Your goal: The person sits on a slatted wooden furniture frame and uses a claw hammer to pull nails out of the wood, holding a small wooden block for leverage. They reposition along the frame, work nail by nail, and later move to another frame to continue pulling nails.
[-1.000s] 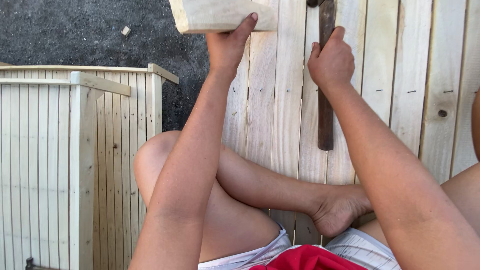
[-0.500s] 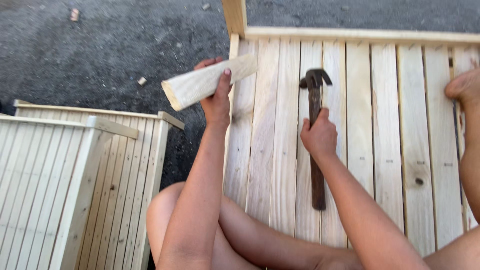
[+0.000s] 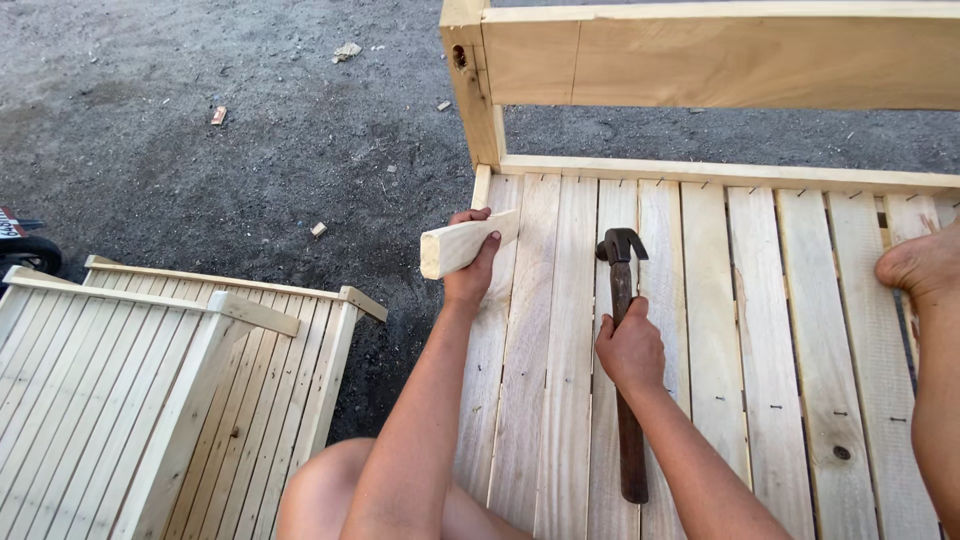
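At the far left a second slatted wooden panel (image 3: 150, 400) lies on the dark gravel ground (image 3: 250, 130), its thin slats running lengthwise with one cross batten laid over them; three small wood scraps are scattered on the gravel beyond it. Moving right, the left hand (image 3: 472, 265) is closed around a short pale wooden block (image 3: 462, 245), one piece only, thumb on top and fingers curled underneath. The block sticks out of the grip to the left, its cut end over the gravel just past the edge of the slatted pallet-like frame (image 3: 720, 330), while its right end is hidden in the palm. Next comes the right hand (image 3: 630, 350), wrapped firmly round the handle of a single claw hammer (image 3: 625, 350). The grip sits about a third of the way down the dark, worn handle: the rusty head shows above the knuckles, near the far edge of the frame, and the longer rest of the handle runs down past the wrist, lying along one slat. The hammer appears to rest on the boards. The frame has about nine slats in view, side by side with narrow gaps, nail heads dotted along them. An upright corner post (image 3: 470, 80) and one top rail (image 3: 720, 60) rise at its far side. At the right edge a bare foot (image 3: 920, 265) rests on the slats, well apart from both hands.
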